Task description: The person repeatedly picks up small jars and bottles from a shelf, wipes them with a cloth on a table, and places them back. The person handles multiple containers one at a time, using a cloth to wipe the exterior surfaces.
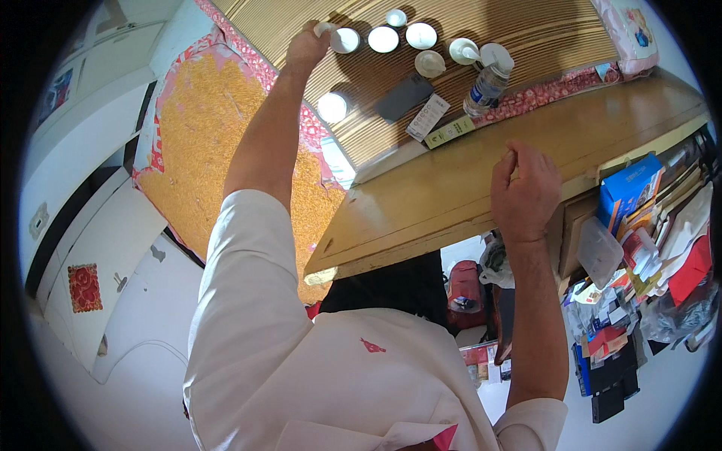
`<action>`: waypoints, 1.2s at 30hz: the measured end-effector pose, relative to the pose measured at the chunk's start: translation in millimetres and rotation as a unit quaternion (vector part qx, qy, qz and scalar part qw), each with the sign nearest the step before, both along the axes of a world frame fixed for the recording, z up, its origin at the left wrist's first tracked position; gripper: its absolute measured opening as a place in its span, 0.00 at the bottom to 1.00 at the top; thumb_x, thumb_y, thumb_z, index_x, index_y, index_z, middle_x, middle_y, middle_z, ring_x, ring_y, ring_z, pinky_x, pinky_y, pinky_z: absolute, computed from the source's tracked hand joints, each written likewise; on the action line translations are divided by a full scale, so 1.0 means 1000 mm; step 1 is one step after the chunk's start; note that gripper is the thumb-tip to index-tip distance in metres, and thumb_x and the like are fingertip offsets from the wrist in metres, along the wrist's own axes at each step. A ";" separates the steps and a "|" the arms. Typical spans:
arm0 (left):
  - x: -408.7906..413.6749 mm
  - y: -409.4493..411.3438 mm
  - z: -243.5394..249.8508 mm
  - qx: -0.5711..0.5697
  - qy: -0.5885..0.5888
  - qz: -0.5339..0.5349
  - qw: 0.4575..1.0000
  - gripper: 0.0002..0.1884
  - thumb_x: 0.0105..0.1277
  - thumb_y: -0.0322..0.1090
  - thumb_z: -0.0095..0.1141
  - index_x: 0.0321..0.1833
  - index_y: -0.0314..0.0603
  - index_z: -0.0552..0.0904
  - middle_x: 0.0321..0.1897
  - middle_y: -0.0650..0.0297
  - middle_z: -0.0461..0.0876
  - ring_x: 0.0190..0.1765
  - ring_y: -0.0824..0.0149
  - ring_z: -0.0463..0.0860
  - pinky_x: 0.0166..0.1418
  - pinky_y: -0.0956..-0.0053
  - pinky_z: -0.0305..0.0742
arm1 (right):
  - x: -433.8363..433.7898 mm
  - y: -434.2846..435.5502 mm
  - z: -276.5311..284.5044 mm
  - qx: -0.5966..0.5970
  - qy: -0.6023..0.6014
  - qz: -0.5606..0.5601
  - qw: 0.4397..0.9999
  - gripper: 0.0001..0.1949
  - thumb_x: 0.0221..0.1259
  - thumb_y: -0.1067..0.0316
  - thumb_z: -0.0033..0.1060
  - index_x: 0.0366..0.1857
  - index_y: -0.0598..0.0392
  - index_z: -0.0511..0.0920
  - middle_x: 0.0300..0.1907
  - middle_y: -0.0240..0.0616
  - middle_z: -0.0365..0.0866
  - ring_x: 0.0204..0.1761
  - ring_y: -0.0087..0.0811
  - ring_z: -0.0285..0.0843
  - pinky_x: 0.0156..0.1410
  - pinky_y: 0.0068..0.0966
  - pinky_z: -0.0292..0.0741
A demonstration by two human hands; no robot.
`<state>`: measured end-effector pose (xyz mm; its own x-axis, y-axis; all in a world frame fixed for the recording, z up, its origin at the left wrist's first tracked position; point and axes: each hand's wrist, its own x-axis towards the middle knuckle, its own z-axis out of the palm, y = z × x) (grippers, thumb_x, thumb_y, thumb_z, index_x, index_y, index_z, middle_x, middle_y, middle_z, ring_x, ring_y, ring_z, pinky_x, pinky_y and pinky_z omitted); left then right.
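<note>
My left hand (309, 46) reaches to the top of the view, its fingertips closed on a small whitish round thing (323, 29) beside a white round container (344, 40). Further right on the striped mat stand more white round containers (383, 39), a white cup with a spoon (463, 51) and a translucent cup (430, 63). Another white container (333, 107) sits nearer, at the mat's left. My right hand (525, 183) hovers over the wooden edge with curled fingers; nothing shows in it.
A dark grey phone-like slab (404, 97), a white card or box (428, 117), a green narrow box (449, 132) and a clear plastic bottle (486, 90) lie or stand near the mat's front edge. The wooden board (406, 208) runs before me. Piled papers and a blue box (629, 189) are at right.
</note>
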<state>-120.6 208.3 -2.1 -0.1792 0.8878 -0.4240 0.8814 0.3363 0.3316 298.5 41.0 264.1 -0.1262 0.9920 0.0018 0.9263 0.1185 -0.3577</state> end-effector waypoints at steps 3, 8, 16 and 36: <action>-0.001 0.010 -0.010 -0.008 -0.011 0.008 1.000 0.37 0.75 0.62 0.60 0.75 0.39 0.79 0.59 0.42 0.91 0.63 0.41 0.89 0.70 0.51 0.82 | 0.000 0.001 0.003 0.006 0.010 -0.004 1.000 0.10 0.61 0.73 0.67 0.46 0.53 0.86 0.40 0.40 0.89 0.43 0.48 0.86 0.53 0.46 0.79; -0.019 0.014 -0.020 -0.014 0.027 0.039 0.999 0.36 0.73 0.57 0.58 0.72 0.31 0.80 0.54 0.41 0.92 0.60 0.41 0.91 0.68 0.52 0.83 | 0.000 0.001 0.002 0.016 0.037 -0.009 0.999 0.09 0.61 0.73 0.67 0.45 0.53 0.85 0.38 0.40 0.88 0.42 0.48 0.86 0.52 0.46 0.78; -0.039 0.004 0.067 0.049 -0.234 0.206 0.949 0.32 0.78 0.51 0.55 0.67 0.22 0.80 0.42 0.48 0.94 0.40 0.62 0.95 0.48 0.68 0.90 | -0.002 0.005 0.006 0.007 0.016 -0.010 1.000 0.09 0.61 0.72 0.67 0.44 0.53 0.85 0.39 0.40 0.87 0.44 0.48 0.85 0.51 0.46 0.77; 0.101 0.070 0.011 0.136 -0.131 0.073 0.979 0.31 0.75 0.42 0.66 0.70 0.22 0.75 0.53 0.41 0.91 0.55 0.45 0.93 0.58 0.59 0.90 | 0.003 0.005 0.002 0.008 0.033 -0.019 0.999 0.11 0.58 0.72 0.69 0.44 0.53 0.85 0.39 0.41 0.89 0.43 0.48 0.87 0.50 0.46 0.79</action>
